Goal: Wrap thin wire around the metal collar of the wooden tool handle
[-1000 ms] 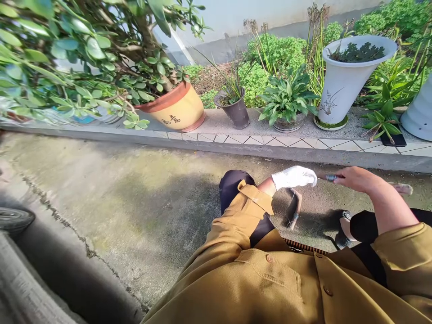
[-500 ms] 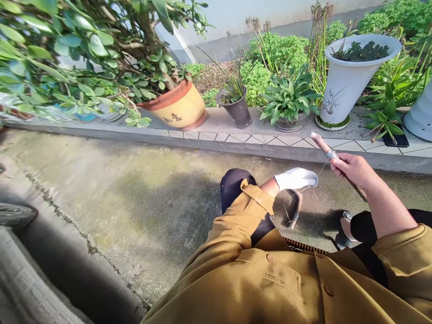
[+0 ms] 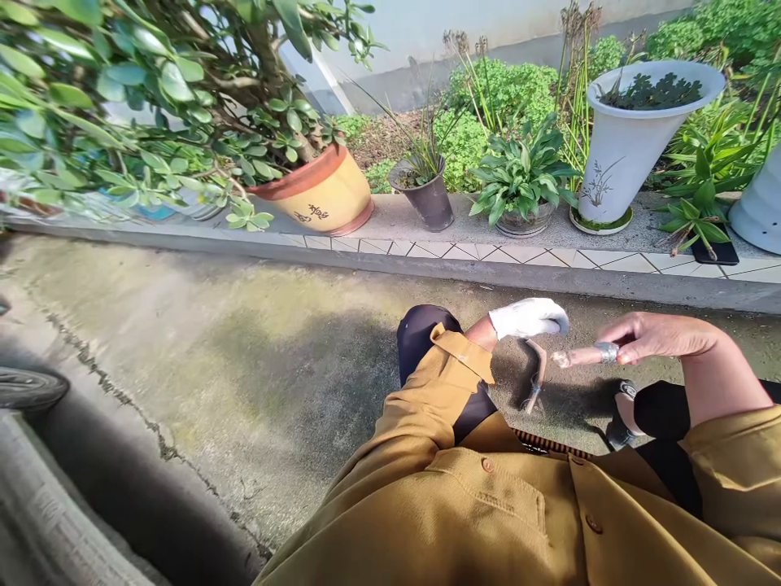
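Observation:
My right hand (image 3: 662, 335), bare, grips a wooden stick (image 3: 582, 356) near a band of silvery wire (image 3: 606, 352) wound around it. The stick lies nearly level, its pale, rough end pointing left. My left hand (image 3: 530, 317) wears a white glove and has its fingers curled; whatever they hold is hidden. Just below the glove is a bent stick (image 3: 540, 370), with wire wound near its lower end. Whether its upper end touches the glove, I cannot tell.
A low ledge (image 3: 469, 250) runs across in front, bearing a yellow pot (image 3: 333, 199), a dark pot (image 3: 430, 199), a tall white planter (image 3: 622, 155) and a black phone-like slab (image 3: 715, 251). A cracked concrete floor (image 3: 274, 350) spreads below; a tyre-like object (image 3: 30, 388) stands left.
My right hand has come down and turned, bringing the stick from a raised slant to nearly level. My gloved left hand has shifted slightly left and up. The bent stick stays put.

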The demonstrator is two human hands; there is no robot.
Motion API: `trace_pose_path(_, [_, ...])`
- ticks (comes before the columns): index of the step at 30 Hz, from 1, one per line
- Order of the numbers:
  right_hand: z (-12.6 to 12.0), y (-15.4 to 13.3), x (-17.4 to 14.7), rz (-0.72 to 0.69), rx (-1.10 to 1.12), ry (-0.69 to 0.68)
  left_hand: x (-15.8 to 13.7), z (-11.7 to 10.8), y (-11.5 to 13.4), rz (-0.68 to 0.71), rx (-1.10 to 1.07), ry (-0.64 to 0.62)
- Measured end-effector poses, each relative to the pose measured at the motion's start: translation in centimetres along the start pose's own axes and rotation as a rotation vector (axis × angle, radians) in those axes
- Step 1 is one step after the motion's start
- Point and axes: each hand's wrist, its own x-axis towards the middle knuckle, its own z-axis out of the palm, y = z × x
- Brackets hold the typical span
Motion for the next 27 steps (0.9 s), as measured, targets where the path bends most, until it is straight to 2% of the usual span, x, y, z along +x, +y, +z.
trace_pose_path(2, [0.3,-0.3,0.2,-0.173,0.106,0.191,0.2,-0.1,-0.6,0.056,-0.002,-0.138])
trace_pose_path(4, [0.9,-0.2,1.0,-0.257,0.248,0.384,0.4,-0.1,-1.3,0.091,-0.044,-0.208])
trace_pose_path(8, [1.8,0.7,2.6,-0.319,0.518,0.574,0.7,0.2,-2.6,0.100,-0.218,-0.168])
trace_pose_path(11, [1.7,1.0,2.9,-0.351,0.610,0.657,1.0,0.4,-3.1,0.102,-0.420,-0.131])
trace_pose_path(14, [1.4,0.9,2.6,-0.367,0.640,0.661,1.2,0.6,-3.3,0.087,-0.536,-0.098])
trace_pose_path(21, [1.4,1.0,3.0,-0.335,0.647,0.699,1.4,0.9,-3.6,-0.130,-0.945,0.111])
trace_pose_path(24, [1.0,1.1,3.2,-0.312,0.681,0.818,1.3,0.7,-3.6,-0.133,-1.080,0.087])
trace_pose_path(27, [0.5,1.3,3.1,-0.294,0.707,0.912,1.1,0.3,-3.3,-0.074,-1.014,0.030])
